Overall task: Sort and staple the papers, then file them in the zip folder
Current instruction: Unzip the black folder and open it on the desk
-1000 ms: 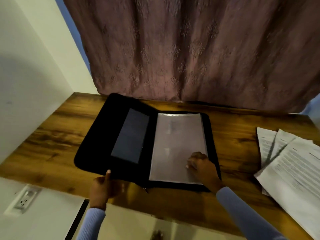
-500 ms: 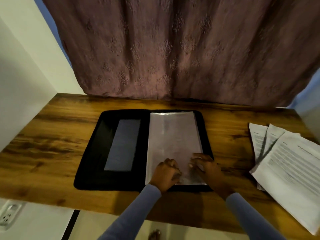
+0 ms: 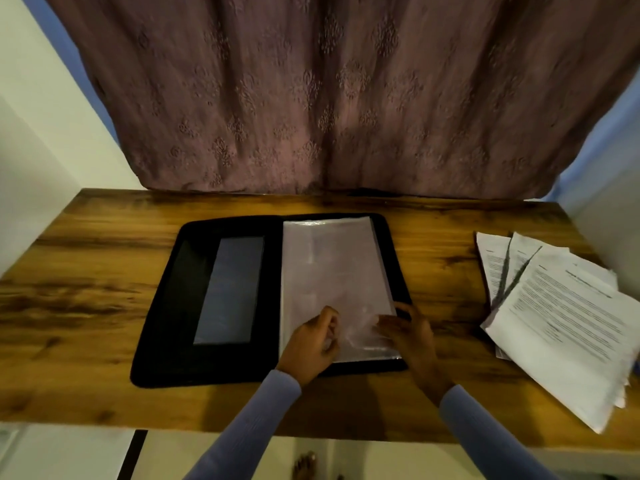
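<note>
Black and lying open flat on the wooden table (image 3: 104, 258), the zip folder (image 3: 173, 306) shows me a clear plastic sleeve (image 3: 332, 271) on its right half; my left hand (image 3: 313, 344) curls its fingers onto the sleeve's near end, seemingly pinching it; my right hand (image 3: 410, 332) rests flat on the sleeve's near right corner. Printed papers (image 3: 561, 323) lie fanned at the table's right, well apart from the folder.

- I see a wooden tabletop (image 3: 104, 271), brown with dark grain streaks, filling the middle of my view.
- Behind its far edge hangs a mauve curtain (image 3: 346, 98) with an embossed floral pattern.
- A pale wall (image 3: 31, 150) stands on the left.
- A bare foot (image 3: 305, 465) shows on the floor below the tabletop's near edge.
</note>
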Motion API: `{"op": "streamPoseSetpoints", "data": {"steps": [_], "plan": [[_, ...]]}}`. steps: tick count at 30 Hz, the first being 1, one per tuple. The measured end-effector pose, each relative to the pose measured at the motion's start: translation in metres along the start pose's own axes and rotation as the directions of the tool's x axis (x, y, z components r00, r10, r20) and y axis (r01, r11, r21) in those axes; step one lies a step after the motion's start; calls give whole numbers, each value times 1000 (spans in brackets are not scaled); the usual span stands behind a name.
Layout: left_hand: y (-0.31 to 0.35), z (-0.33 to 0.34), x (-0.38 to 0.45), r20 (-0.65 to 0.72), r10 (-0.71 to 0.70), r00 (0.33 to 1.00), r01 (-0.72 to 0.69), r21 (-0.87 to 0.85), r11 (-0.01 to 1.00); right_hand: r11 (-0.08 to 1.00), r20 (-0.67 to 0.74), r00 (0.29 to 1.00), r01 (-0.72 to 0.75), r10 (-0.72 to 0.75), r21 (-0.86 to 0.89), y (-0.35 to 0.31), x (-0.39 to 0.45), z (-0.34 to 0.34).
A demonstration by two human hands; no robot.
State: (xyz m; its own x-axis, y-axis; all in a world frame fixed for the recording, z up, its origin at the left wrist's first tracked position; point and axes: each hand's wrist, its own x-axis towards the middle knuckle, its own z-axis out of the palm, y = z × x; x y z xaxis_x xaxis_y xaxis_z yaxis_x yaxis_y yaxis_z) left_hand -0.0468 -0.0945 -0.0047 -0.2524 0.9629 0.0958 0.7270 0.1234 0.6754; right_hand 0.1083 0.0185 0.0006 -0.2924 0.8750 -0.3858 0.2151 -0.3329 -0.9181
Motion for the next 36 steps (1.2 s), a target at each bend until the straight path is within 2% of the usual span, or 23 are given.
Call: {"op": "streamPoseSetpoints", "data": {"steps": [2, 4, 7, 9, 11, 15, 17, 19, 21, 23, 24, 25, 26, 28, 31, 34, 36], "plan": [[2, 1, 0, 44, 9, 999, -13, 78, 997, 989, 10, 997, -72, 71, 132, -5, 0, -3], [1, 1, 0, 0, 85, 996, -84, 171, 982, 979, 14, 996, -90, 89, 184, -9, 3, -5], [0, 4, -1, -118, 261, 958, -220, 279, 935, 977, -2, 997, -81, 83, 198, -13, 8, -8], [-1, 6, -3, -144, 300, 943, -242, 321, 916, 980, -4, 998, -60, 62, 188, -14, 9, -9], [1, 7, -6, -164, 280, 946, -219, 316, 923, 982, -2, 999, -35, 36, 187, -16, 8, -9], [5, 9, -2, -255, 150, 955, -91, 228, 969, 1000, -37, 999, -19, 19, 2, -18, 12, -9], [5, 9, 1, -272, 119, 955, -67, 193, 979, 980, -41, 996, 66, -75, -186, -17, 20, -13], [2, 7, 0, -246, 174, 953, -123, 209, 970, 820, 12, 964, 232, -265, -523, -14, 28, -20], [-2, 2, -5, -218, 231, 948, -178, 240, 954, 607, 119, 902, 372, -415, -702, -12, 37, -28], [-6, 0, -13, -221, 131, 966, -71, 258, 963, 441, 230, 863, 439, -451, -783, -12, 47, -33], [-7, -2, -18, -219, -2, 976, 59, 253, 966, 367, 277, 857, 449, -434, -814, -11, 52, -34], [-10, -3, -23, -188, -182, 965, 223, 228, 948, 301, 318, 861, 449, -396, -841, -10, 56, -35], [-12, -5, -27, -120, -362, 924, 380, 212, 900, 241, 351, 862, 452, -367, -859, -10, 59, -35], [-17, -6, -30, -23, -565, 825, 552, 250, 796, 139, 397, 854, 462, -336, -876, -9, 62, -36], [-24, -10, -29, 10, -629, 777, 602, 278, 748, 61, 441, 847, 477, -297, -877, -5, 57, -38], [-43, -28, -29, -41, -645, 763, 617, 343, 708, 28, 541, 717, 613, -439, -790, 7, 33, -38], [-60, -47, -30, -64, -651, 756, 629, 347, 696, -66, 620, 615, 681, -487, -729, 17, 10, -36]]}}
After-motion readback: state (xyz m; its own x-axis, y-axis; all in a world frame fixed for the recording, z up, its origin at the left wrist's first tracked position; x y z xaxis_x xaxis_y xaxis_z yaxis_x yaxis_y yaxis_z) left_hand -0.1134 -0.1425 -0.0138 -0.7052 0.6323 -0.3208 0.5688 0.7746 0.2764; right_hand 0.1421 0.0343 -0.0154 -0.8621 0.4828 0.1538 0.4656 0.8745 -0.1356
